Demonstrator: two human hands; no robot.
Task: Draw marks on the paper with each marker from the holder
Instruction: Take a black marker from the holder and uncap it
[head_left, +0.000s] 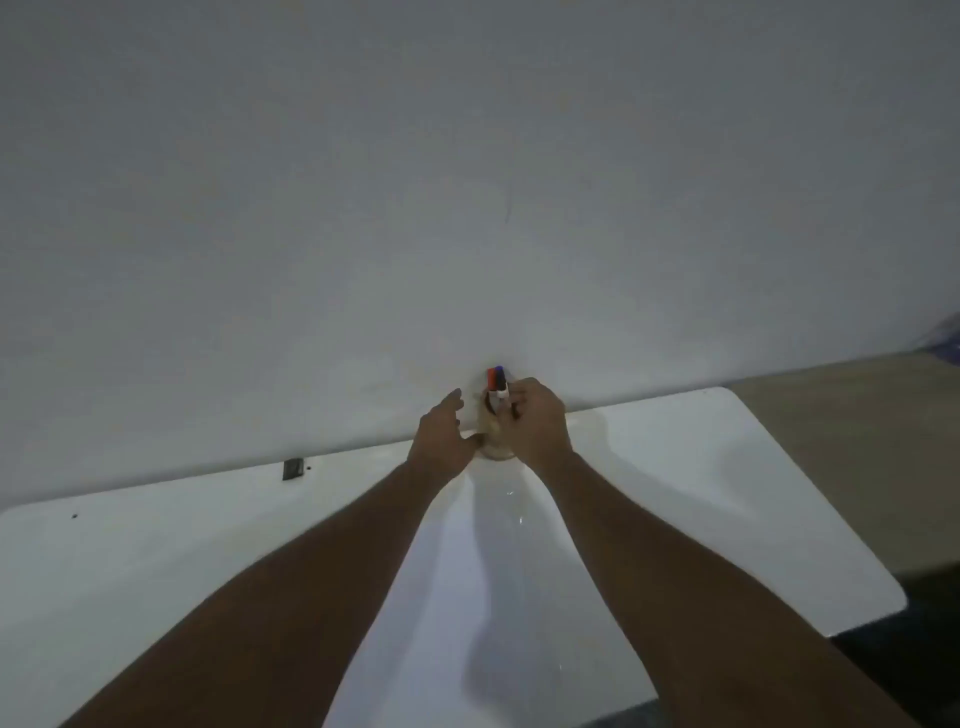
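A clear holder (492, 441) stands at the far edge of the white table (701, 493), against the wall. Out of it stick a red-capped marker (491, 378) and a blue-capped marker (500, 375). My left hand (441, 439) sits on the holder's left side, fingers apart, thumb against its base. My right hand (535, 423) is curled at the holder's right side, fingers closed near a dark marker part (515, 410); whether it grips it I cannot tell. No paper is in sight.
A plain white wall (467, 182) rises right behind the table. A small dark rectangular object (292, 469) lies near the far left edge. Bare floor (857, 415) shows beyond the table's right side.
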